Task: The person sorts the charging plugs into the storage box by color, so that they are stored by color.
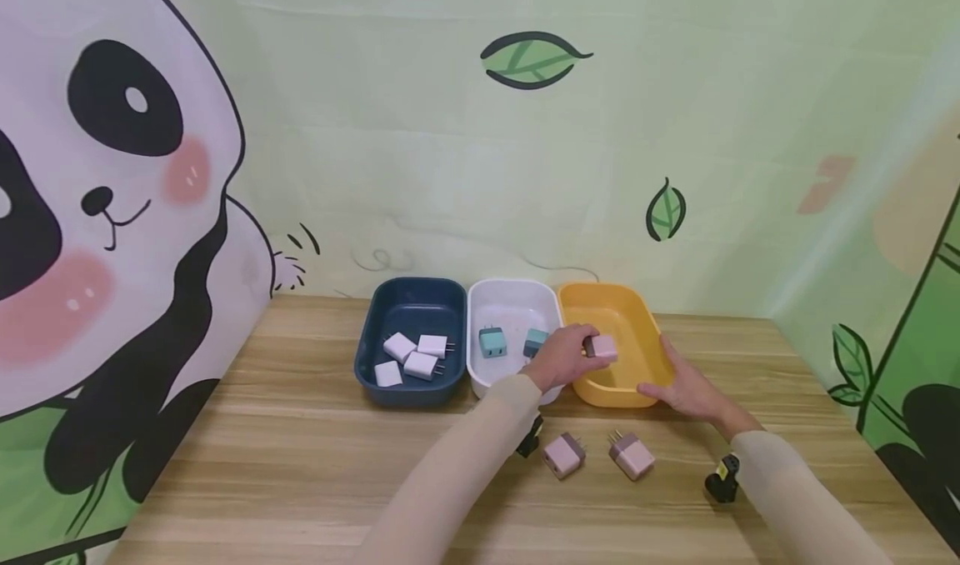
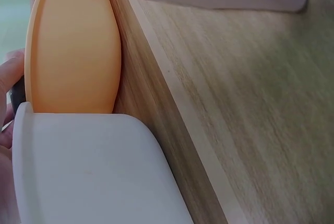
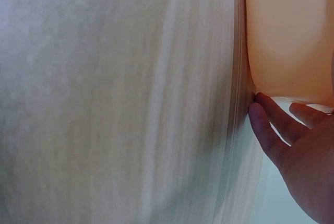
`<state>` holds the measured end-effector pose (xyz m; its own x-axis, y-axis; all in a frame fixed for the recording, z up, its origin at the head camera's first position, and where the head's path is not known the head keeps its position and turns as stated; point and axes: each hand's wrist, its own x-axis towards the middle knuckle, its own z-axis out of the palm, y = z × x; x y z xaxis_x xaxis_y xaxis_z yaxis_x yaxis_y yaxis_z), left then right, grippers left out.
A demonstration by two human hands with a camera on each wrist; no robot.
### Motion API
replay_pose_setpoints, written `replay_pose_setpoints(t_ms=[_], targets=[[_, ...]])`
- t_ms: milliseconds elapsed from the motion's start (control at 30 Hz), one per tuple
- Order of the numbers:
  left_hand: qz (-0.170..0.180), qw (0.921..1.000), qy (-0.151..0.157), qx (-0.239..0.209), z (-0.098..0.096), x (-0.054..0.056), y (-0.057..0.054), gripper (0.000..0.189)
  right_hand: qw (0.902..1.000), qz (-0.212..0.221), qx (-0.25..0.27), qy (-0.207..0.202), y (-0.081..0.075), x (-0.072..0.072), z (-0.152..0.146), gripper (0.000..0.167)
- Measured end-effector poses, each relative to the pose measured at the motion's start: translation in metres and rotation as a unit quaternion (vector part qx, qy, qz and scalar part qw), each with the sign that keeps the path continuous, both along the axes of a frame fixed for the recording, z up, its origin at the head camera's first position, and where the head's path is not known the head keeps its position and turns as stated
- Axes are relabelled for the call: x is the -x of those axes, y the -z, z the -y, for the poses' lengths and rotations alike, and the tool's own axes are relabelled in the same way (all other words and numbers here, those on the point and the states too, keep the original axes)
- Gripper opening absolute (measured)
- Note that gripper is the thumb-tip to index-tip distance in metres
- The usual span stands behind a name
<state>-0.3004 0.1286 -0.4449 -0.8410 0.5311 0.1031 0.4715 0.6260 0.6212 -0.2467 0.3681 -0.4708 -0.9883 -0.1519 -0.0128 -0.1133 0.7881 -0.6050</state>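
Observation:
My left hand (image 1: 561, 357) pinches a pink plug-in charger (image 1: 604, 348) with a darker mauve end, held over the yellow bin (image 1: 588, 393). In the left wrist view only part of that hand shows, at the left edge behind the yellow and white bins. My right hand (image 1: 686, 386) touches the yellow bin at its right side, its fingers fairly straight along the wall and its thumb near the front corner. On the table in front lie two more pink chargers, one (image 1: 564, 455) on the left and one (image 1: 632, 455) on the right, prongs showing.
Left of the yellow bin stands a white bin (image 1: 480, 379) with teal chargers (image 1: 492, 342) in it. Beside that, a dark blue bin (image 1: 412, 397) holds several white chargers (image 1: 422, 366). A panda-printed cloth (image 1: 420, 157) hangs behind the wooden table (image 1: 300, 448).

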Motion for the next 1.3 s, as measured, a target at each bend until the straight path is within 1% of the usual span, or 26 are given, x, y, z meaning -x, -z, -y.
replay_pose_setpoints(t_ms=[267,400,467,600,667,733,800,933,1000,1100,1167,1267,1300], targets=[[-0.002,1.0000,0.001,0.007,0.001,0.000,0.001,0.056,1.0000,0.001,0.003,-0.001,-0.002,-0.001,0.000,0.103],[-0.016,0.9997,-0.003,0.019,0.002,0.002,0.003,0.057,1.0000,-0.003,0.005,-0.005,-0.002,-0.001,0.002,0.102],[-0.024,0.9992,-0.011,0.029,0.001,0.002,0.004,0.054,0.9999,-0.008,0.005,-0.007,-0.002,0.000,0.002,0.102],[-0.027,0.9985,-0.024,0.042,0.001,0.002,0.002,0.050,0.9998,-0.014,0.002,-0.011,-0.001,0.001,0.002,0.102],[-0.016,0.9990,-0.019,0.039,0.004,0.001,-0.002,0.048,0.9998,-0.015,0.000,-0.011,-0.001,0.001,0.002,0.102],[-0.015,0.9994,-0.002,0.031,0.009,0.002,-0.006,0.046,0.9998,-0.016,-0.002,-0.011,-0.001,0.000,0.001,0.102],[-0.013,0.9995,0.022,0.019,0.015,0.002,-0.011,0.044,0.9998,-0.018,-0.004,-0.013,-0.001,0.000,0.000,0.103],[-0.008,0.9978,0.065,0.000,0.031,0.000,-0.021,0.040,0.9997,-0.019,-0.008,-0.013,-0.001,-0.002,-0.001,0.103],[-0.006,0.9966,0.083,-0.002,0.040,-0.004,-0.026,0.038,0.9997,-0.020,-0.008,-0.012,-0.001,-0.002,-0.001,0.103],[-0.005,0.9942,0.108,-0.007,0.054,-0.010,-0.029,0.037,0.9996,-0.022,-0.009,-0.014,-0.002,-0.002,0.000,0.102],[-0.007,0.9922,0.124,-0.008,0.064,-0.016,-0.030,0.037,0.9995,-0.025,-0.011,-0.017,-0.003,-0.002,0.001,0.102],[-0.006,0.9888,0.148,-0.016,0.080,-0.025,-0.029,0.037,0.9993,-0.028,-0.012,-0.020,-0.002,-0.002,0.002,0.102],[-0.011,0.9877,0.155,-0.017,0.085,-0.028,-0.028,0.036,0.9994,-0.027,-0.010,-0.021,-0.002,-0.001,0.002,0.102]])
